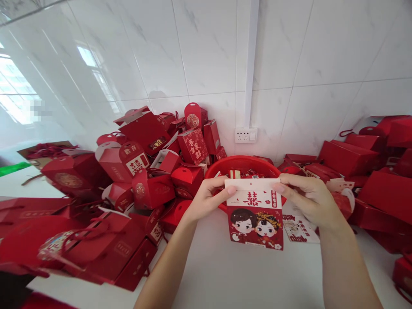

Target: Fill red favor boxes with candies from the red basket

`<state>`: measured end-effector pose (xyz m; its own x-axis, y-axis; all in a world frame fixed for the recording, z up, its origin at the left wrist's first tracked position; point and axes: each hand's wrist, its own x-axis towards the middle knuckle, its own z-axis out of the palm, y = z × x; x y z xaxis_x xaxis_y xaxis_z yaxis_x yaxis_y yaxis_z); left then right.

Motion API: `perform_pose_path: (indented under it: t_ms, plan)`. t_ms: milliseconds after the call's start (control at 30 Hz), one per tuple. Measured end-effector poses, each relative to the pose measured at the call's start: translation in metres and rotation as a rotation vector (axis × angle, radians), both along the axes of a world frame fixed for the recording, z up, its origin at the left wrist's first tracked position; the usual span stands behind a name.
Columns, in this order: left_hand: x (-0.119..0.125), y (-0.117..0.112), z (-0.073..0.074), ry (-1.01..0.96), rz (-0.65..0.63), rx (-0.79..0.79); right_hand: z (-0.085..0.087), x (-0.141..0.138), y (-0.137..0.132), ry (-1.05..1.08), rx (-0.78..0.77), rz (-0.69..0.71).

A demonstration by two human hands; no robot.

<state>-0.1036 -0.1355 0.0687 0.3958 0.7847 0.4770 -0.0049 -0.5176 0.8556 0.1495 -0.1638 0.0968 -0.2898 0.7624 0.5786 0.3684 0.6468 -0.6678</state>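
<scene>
Between both hands hangs a flat red and white gift bag (255, 225), printed with a cartoon couple and a red double-happiness sign. My left hand (210, 195) pinches its upper left corner, thumb in front. At the upper right corner, my right hand (305, 197) grips it the same way. Just behind the bag stands a red plastic basket (241, 159) with small wrapped items in it, partly hidden. Beneath my right hand, another flat printed bag (298, 229) lies on the white table (225, 274).
Red gift boxes (151, 189) are piled high on the left, some with cord handles. More red boxes (350, 159) are stacked on the right. A tiled wall (212, 56) closes off the back, with a white power socket (246, 135) above the basket.
</scene>
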Motion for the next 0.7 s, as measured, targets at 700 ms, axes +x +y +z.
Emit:
perform_pose_path:
  t_ms: [700]
  plan:
    - [-0.054,-0.113,0.031,0.036,0.709,0.386,0.004,-0.008,-0.026,0.218,0.040,-0.306]
